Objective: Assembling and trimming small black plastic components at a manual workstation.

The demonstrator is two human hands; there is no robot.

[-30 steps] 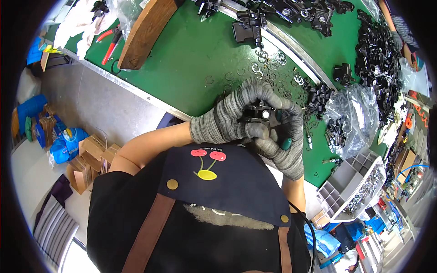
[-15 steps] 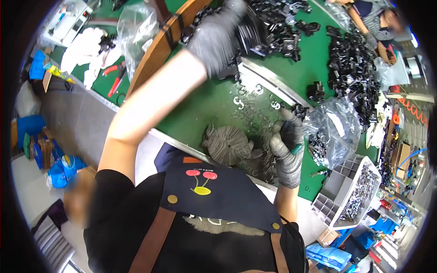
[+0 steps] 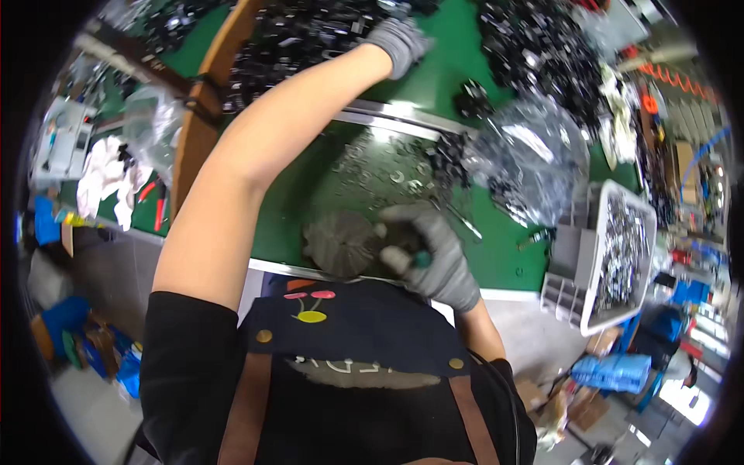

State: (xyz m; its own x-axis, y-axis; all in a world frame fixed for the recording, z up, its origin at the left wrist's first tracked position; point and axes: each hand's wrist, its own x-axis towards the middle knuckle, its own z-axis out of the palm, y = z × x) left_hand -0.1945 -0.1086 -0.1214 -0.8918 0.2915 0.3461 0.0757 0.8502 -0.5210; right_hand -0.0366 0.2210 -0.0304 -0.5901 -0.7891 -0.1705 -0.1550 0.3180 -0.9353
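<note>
My left hand (image 3: pixel 399 46), in a grey knitted glove, is stretched out over the far side of the table. It is at the right edge of a heap of black parts (image 3: pixel 298 43); its fingers are smeared by motion. Close to my body, my right hand (image 3: pixel 443 260), gloved too, has its fingers curled. A green piece (image 3: pixel 422 259) shows in its grip, the rest hidden. Left of that hand lies a grey, ribbed, round bundle (image 3: pixel 341 244). Small rings (image 3: pixel 397 177) are scattered beyond it, and a thin metal rod (image 3: pixel 465 223) lies past my right hand.
A metal strip (image 3: pixel 403 120) crosses the green table. To the right are a clear plastic bag (image 3: pixel 535 155), a second black heap (image 3: pixel 535 54), a green-handled tool (image 3: pixel 535 238) and a grey bin (image 3: pixel 591 294) of small metal parts. A wooden board (image 3: pixel 190 155) borders the left.
My view has shifted. My left hand has swung to the heap's right edge. My right hand has come in toward the ribbed bundle, and its fingers have curled in.
</note>
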